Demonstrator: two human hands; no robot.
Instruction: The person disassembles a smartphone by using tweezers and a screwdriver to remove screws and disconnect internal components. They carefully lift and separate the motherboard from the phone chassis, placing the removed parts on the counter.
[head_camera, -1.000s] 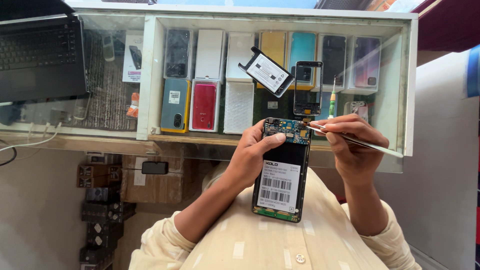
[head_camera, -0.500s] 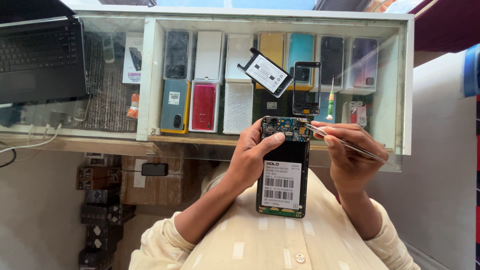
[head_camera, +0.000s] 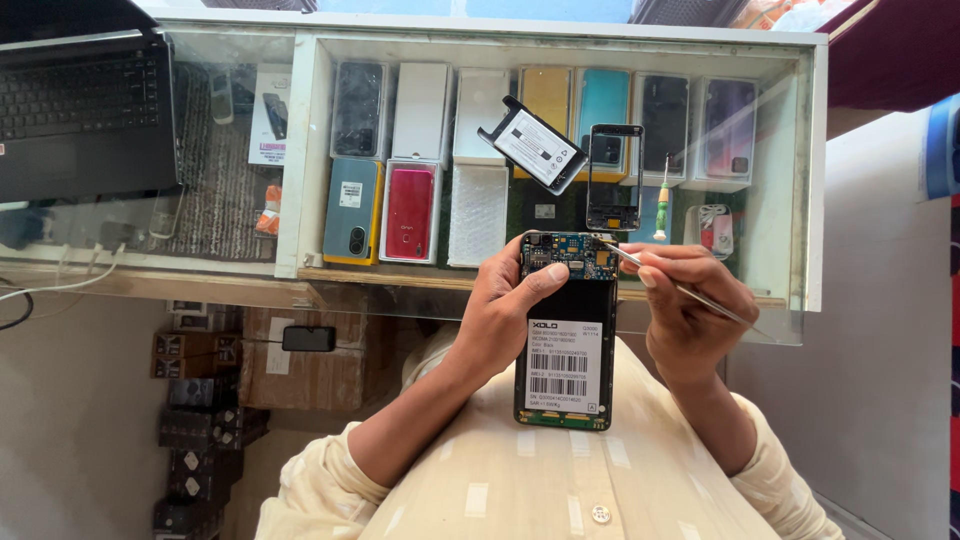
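A glass-topped display counter (head_camera: 300, 150) holds rows of phones and boxes, among them a red phone (head_camera: 410, 212) and a teal one (head_camera: 352, 208). On the glass lie a loose battery (head_camera: 532, 146), a black phone frame (head_camera: 614, 178) and a small screwdriver (head_camera: 662, 198). At ten o'clock sits a black laptop (head_camera: 85, 110); cardboard boxes (head_camera: 290, 360) are stacked below.

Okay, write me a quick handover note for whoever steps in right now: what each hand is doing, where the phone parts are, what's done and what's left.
Left hand: grip around the opened phone, held upright over the lap, thumb on its circuit board.
Right hand: grip on metal tweezers, tips at the board's top right corner.
On the glass counter: battery, black frame piece, small screwdriver.
Done: back cover off, battery out, board exposed.
Left: the work at the board's corner; reassembly not started.
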